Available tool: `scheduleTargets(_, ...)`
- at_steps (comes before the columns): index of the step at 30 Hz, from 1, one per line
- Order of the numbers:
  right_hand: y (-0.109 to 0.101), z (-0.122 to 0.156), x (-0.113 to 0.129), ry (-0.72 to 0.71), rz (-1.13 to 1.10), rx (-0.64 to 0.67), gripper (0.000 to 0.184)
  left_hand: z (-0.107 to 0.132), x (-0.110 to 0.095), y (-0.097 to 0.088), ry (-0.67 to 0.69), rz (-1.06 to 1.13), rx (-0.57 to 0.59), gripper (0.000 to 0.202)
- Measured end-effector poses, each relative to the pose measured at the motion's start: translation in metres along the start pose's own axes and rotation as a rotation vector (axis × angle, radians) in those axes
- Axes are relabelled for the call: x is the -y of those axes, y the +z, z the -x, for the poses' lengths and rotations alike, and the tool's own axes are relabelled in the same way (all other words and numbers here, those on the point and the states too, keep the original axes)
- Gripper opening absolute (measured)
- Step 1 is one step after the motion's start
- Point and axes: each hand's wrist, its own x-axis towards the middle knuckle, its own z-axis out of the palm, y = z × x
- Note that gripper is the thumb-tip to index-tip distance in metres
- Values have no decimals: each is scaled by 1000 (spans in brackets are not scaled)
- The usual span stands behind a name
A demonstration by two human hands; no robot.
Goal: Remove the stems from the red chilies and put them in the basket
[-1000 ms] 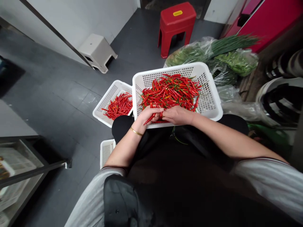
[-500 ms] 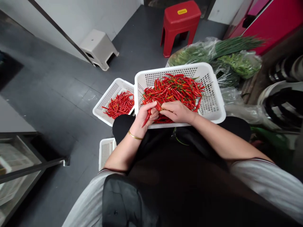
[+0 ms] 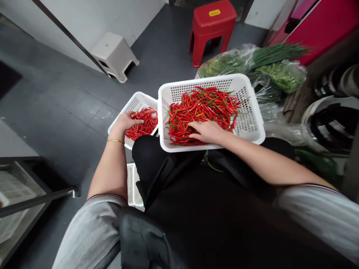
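A large white perforated basket rests on my lap, heaped with red chillies that still carry green stems. My right hand lies on the near side of the heap, fingers curled among the chillies. To the left, on the floor, stands a smaller white basket holding red chillies. My left hand, with a gold bangle at the wrist, hovers over that smaller basket, its fingers loosely apart above the chillies and nothing visible in them.
A third white basket lies on the floor under my left arm. Bags of green vegetables sit behind the big basket. A red stool and a beige stool stand on the grey floor. Metal pots are at right.
My left hand held a chilli against the right hand at the big basket's near rim; it has swung left over the smaller basket and now shows no chilli. My right hand stayed in the heap.
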Motion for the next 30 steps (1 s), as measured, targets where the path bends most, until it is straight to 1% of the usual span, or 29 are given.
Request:
scheduleTargets(1,8,-9,12,-2,-18,2,52,1,-3,1,35,-102,-10,37)
scheduleTargets(2,15,-17,21,3,-24,27,48,5,-9,6,75,-148,-15,39)
scheduleTargets(3,20,-26,29,12,-21,51,44,13,-17,14,138,-194,-5,37)
scheduleTargets(4,23,-32,33,10,-10,68,39,24,-26,27,210,-184,25,33)
scheduleTargets(5,25,-37,34,-2,3,70,36,35,-35,43,269,-153,94,26)
scheduleTargets(6,26,-40,33,-23,15,61,34,47,-42,62,318,-133,201,20)
scheduleTargets(8,21,-41,24,-76,21,32,33,65,-54,102,374,-134,369,23)
scheduleTargets(10,11,-35,10,-105,-29,1,31,75,-61,135,395,-135,457,26)
scheduleTargets(11,5,-31,2,-112,-90,-15,30,77,-63,145,413,-111,478,26)
scheduleTargets(12,-1,-26,-6,-119,-182,-32,28,78,-65,150,430,-68,483,26)
scheduleTargets(13,-7,-21,-13,-120,-297,-57,28,78,-67,151,437,-6,482,25)
scheduleTargets(14,-12,-15,-19,-116,-422,-89,30,78,-69,148,421,73,478,25)
scheduleTargets(16,-18,-6,-24,-102,-616,-181,34,77,-72,137,312,259,477,20)
scheduleTargets(18,-19,-1,-19,-112,-675,-234,32,78,-74,125,150,454,477,20)
scheduleTargets(20,-15,0,-7,-122,-681,-200,27,82,-75,121,8,624,449,26)
scheduleTargets(22,-10,-1,7,-97,-694,-164,32,88,-76,121,-82,733,414,28)
scheduleTargets(23,-9,-2,12,-72,-681,-170,36,91,-77,123,-98,757,392,28)
scheduleTargets(25,-9,-2,16,-31,-562,-198,37,100,-83,123,-57,745,337,24)
scheduleTargets(27,-11,-2,15,-20,-340,-182,36,108,-92,120,57,695,251,18)
scheduleTargets(29,-12,-1,12,-42,-129,-87,36,112,-100,114,145,675,165,15)
scheduleTargets(30,-12,-1,11,-55,-50,-27,36,112,-102,110,158,693,134,14)
